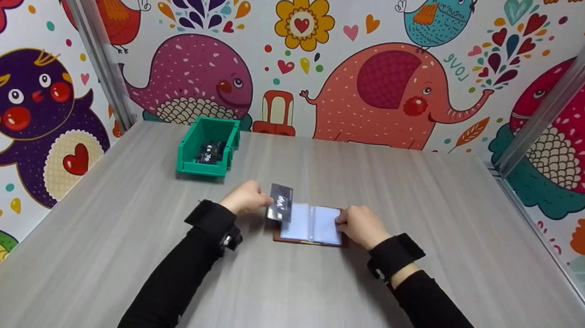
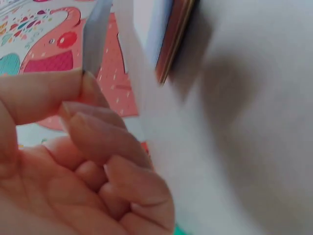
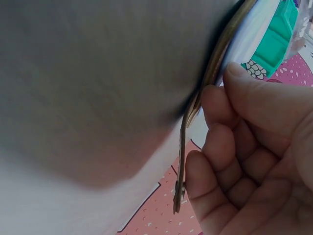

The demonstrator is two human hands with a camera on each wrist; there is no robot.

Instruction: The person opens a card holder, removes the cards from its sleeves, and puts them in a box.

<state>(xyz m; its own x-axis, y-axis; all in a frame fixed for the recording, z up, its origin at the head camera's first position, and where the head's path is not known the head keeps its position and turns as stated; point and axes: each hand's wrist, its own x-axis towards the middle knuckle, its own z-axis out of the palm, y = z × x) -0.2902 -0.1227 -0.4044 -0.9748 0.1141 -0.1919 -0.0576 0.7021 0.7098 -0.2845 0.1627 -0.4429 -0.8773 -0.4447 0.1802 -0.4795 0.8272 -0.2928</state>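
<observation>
Between thumb and index finger, my left hand pinches a dark grey card by its edge. The card stands tilted over the left side of an open card holder, which has a brown cover and clear pale sleeves. In the left wrist view, the card rises edge-on from the fingertips, apart from the card holder. My right hand grips the holder's right edge. Seen from the right wrist, the thumb lies on the sleeves and the curled index finger sits at the brown cover; a strap hangs beside the other fingers.
A green bin holding several dark cards stands at the back left of the wood-grain table. Printed walls with metal posts bound the table at the back and sides.
</observation>
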